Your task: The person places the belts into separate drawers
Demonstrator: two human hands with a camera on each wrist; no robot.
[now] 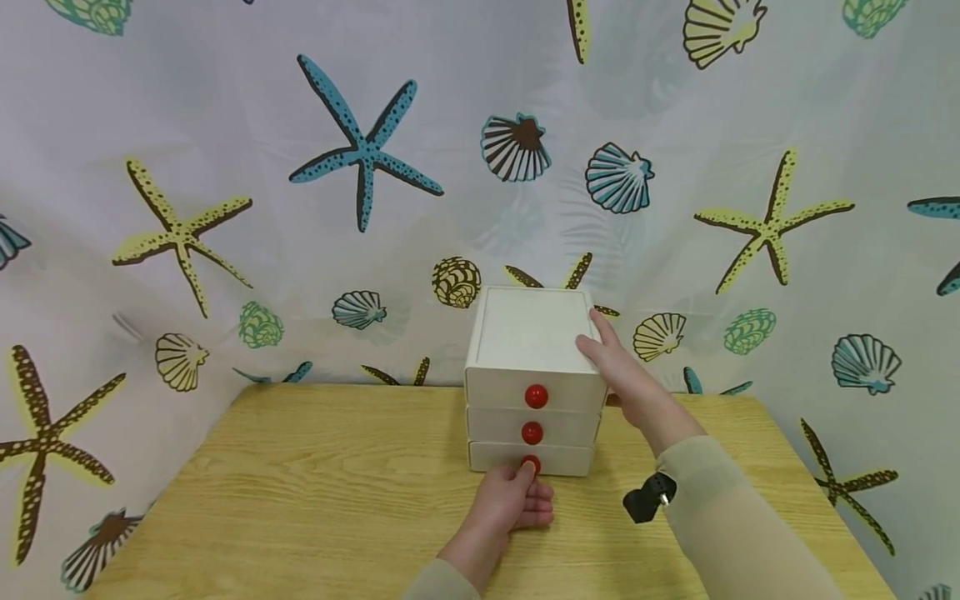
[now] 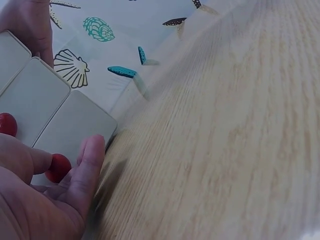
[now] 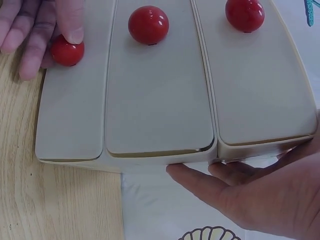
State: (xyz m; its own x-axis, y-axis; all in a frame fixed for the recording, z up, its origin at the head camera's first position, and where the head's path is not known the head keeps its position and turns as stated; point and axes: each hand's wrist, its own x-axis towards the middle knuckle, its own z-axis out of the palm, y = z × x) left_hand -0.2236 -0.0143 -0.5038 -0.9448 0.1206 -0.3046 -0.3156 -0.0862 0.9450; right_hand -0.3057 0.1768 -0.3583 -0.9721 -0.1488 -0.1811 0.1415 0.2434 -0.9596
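A small white chest (image 1: 534, 329) with three stacked drawers and round red knobs stands on the wooden table. The left hand (image 1: 504, 500) is at the front of the bottom drawer (image 3: 75, 110). Its thumb and fingers pinch that drawer's red knob (image 2: 58, 168), while its other fingers extend below. Against the chest's right side rests the right hand (image 1: 626, 375), with fairly straight fingers touching the top edge and side wall. In the right wrist view, some right fingertips (image 3: 180, 172) touch the side next to the middle drawer (image 3: 157, 95). All three drawers look pushed in.
The wooden table (image 1: 337, 475) reaches back to a white curtain (image 1: 465, 75) printed with starfish and shells, which also hangs at both sides. The chest stands near the table's back edge. A black device (image 1: 649, 497) is strapped on the right wrist.
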